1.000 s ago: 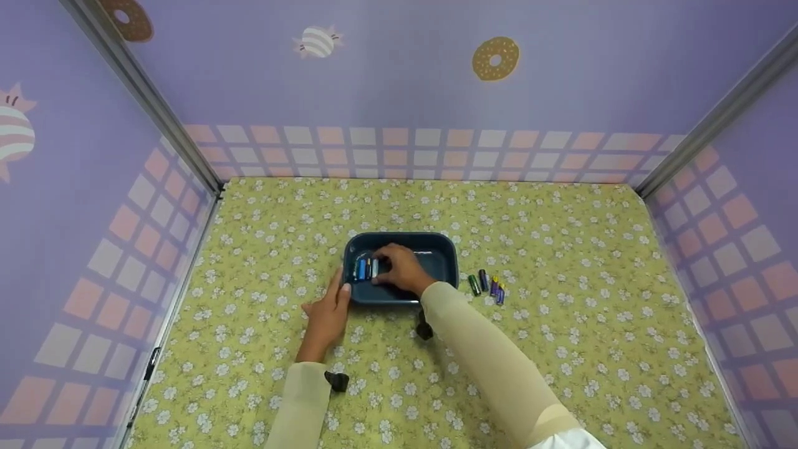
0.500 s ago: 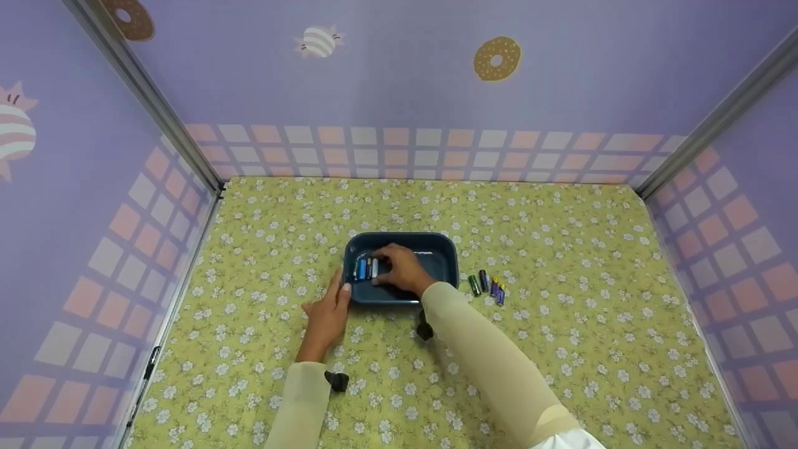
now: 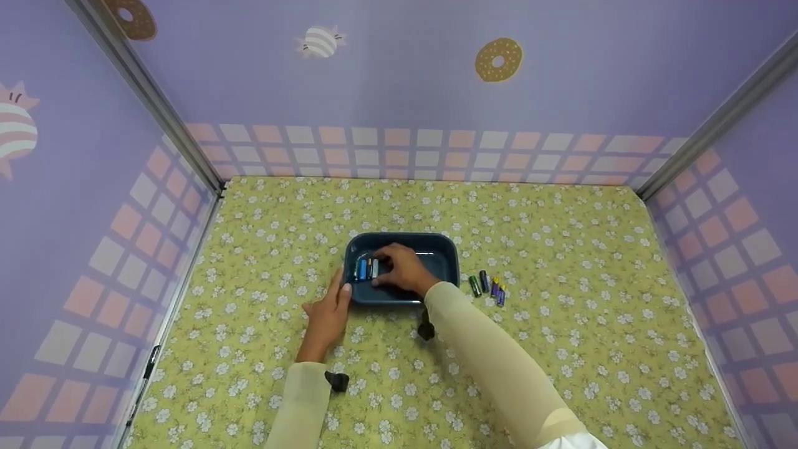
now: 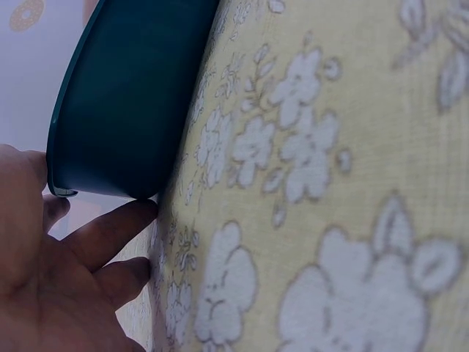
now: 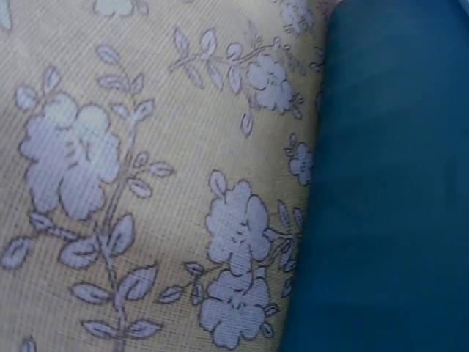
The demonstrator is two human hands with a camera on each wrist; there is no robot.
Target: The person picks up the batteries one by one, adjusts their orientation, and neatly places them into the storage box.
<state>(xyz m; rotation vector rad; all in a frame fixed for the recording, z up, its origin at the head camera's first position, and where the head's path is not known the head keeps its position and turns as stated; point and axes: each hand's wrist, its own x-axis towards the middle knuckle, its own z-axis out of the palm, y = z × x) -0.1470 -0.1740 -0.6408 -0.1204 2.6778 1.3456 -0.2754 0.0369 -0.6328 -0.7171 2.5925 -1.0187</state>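
A dark blue-green plastic tray [image 3: 446, 240] sits mid-table. My left hand [image 3: 327, 315] rests against its left end, the thumb at the rim. The left wrist view shows fairly straight fingers beside the outer wall [image 4: 124, 95], one touching it low down. Inside the tray, my right hand [image 3: 402, 271] pinches a silver battery [image 3: 374, 268] between thumb and fingers, at its two ends. Left of that battery stand a dark battery [image 3: 369, 269] and a blue battery [image 3: 362, 269] side by side, with a greenish one partly visible by the wall. The right wrist view shows only tray wall and cloth.
Right of the tray lie loose batteries: a green one [image 3: 475, 286], a dark one [image 3: 484, 281] and two purple-and-yellow ones [image 3: 500, 295]. A flowered cloth [image 3: 561, 249] covers the table. Purple walls [image 3: 399, 81] stand at the back and both sides.
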